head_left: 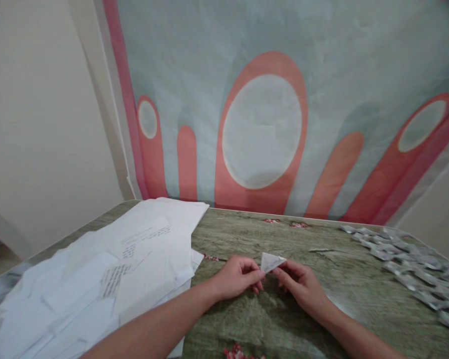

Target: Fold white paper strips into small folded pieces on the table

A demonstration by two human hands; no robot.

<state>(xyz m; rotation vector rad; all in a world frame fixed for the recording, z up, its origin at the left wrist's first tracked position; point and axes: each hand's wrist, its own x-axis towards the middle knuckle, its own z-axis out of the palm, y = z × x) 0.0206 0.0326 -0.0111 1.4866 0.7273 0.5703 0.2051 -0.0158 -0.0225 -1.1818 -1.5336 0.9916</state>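
I see a small, crisp-edged folded paper triangle (271, 262) over a wood-grained table (247, 233). The left hand (238, 274) and right hand (301, 285) pinch it from either side between thumb and fingers. Left of the triangle, flat white sheets (149, 264) lie heaped; right of it, angular greyish pieces (415, 264) form rows; behind it rises a creased backdrop (262, 129) with rounded red shapes.

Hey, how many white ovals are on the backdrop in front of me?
3: a small oval at the left, the large oval mid-picture, above the folded paper, and a slanted oval at the right. None look hidden.
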